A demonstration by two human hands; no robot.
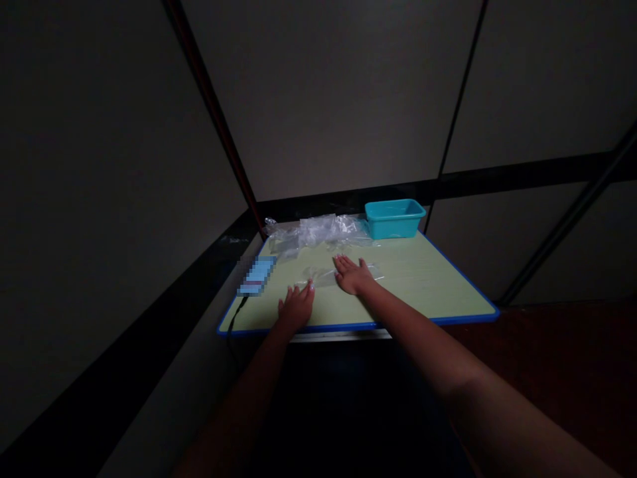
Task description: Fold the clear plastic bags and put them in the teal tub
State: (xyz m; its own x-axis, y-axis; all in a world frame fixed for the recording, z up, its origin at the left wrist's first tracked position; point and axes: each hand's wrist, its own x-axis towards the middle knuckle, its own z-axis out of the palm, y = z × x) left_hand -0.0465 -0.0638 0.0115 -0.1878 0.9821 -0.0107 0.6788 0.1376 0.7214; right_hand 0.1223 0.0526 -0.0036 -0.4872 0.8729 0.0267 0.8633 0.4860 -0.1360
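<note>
While a clear bag [326, 276] lies flat near the middle of the table [428, 285], the right hand [352, 275] rests palm down across it, fingers extended and thumb apart, gripping nothing. The left hand [297, 308] is at the bag's near left end, palm down with its fingers partly spread; whether its fingertips pinch the film, I cannot tell. Beyond the hands, more clear bags [321, 229] lie heaped along the far edge, just beside a turquoise bin [394, 226]. At the left edge is a pixelated, lit screen [257, 275], with a dark cable [233, 320] below it.
</note>
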